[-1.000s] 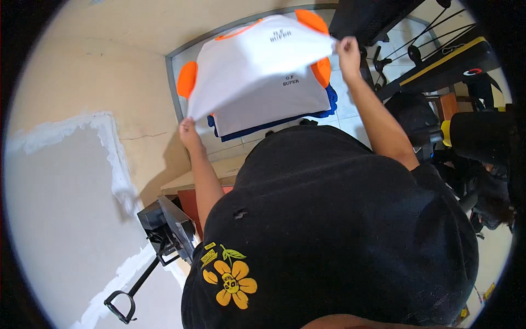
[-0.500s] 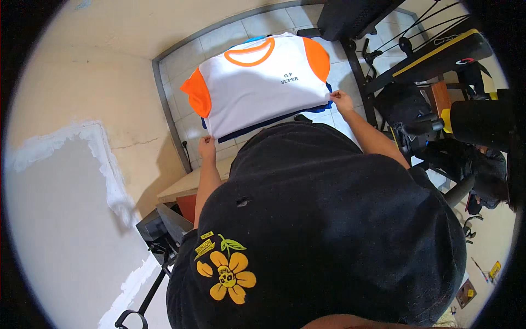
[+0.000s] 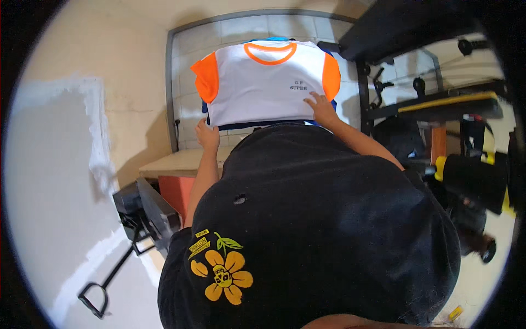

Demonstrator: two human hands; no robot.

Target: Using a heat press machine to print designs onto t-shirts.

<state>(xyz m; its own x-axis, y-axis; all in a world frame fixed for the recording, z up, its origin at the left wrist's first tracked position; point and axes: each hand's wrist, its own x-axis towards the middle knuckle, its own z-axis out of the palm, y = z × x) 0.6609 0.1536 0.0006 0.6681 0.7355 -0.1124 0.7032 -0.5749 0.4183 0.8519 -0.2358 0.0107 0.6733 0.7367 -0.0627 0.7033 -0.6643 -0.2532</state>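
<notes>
A white T-shirt (image 3: pixel 257 88) with orange sleeves and an orange neckband lies flat, its collar at the far side and its lower edge nearest me. Small dark lettering marks its chest. Dark blue cloth (image 3: pixel 246 126) shows beneath it along the near edge, and a bit of light blue pokes out behind the collar. At the shirt's near left corner is my left hand (image 3: pixel 207 136), thumb and fingers apart. My right hand (image 3: pixel 324 112) rests over the right part of the shirt below the lettering, fingers spread.
White tiles (image 3: pixel 241 26) with a grey border surround the shirt. Black gym equipment (image 3: pixel 383 33) with cables and padded bars stands on the right. To the left are a patched wall (image 3: pixel 55 164), a ledge (image 3: pixel 164 163), and a black handle (image 3: pixel 96 299) on a bar.
Both hands have let go of the shirt's lower corners. My right hand has moved inward onto the shirt and opened; the left has loosened at its corner. The view has turned slightly.
</notes>
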